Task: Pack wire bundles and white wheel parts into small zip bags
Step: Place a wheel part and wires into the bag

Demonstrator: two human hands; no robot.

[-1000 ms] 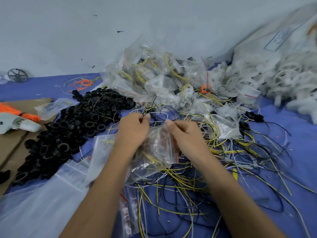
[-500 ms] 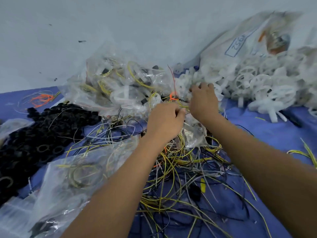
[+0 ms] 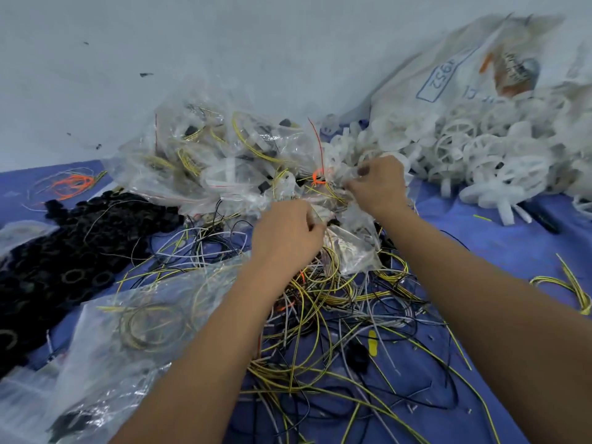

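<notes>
A small clear bag [image 3: 349,248] is pinched by both hands [image 3: 288,233] [image 3: 378,184] (fingers curled); loose wires [image 3: 320,315] may be snagged and dragged out.

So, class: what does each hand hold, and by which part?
Both the left hand and the right hand pinch a small clear bag by its top edge; exact grip blurred.

Between the left hand [image 3: 288,232] and the right hand [image 3: 378,184] lies a small zip bag [image 3: 352,248] of thin, clear, glossy, crinkled plastic. Beyond the hands, the heap of filled bags [image 3: 224,161] has the same shiny film. Right of the right hand, the white wheel parts [image 3: 474,155] look like matt, smooth moulded plastic. Below both hands, the wires [image 3: 320,315] wear smooth, faintly glossy insulation. Left of the left hand, the black rings [image 3: 73,251] appear dull and rubbery. The surface [image 3: 499,245] is matt blue.
</notes>
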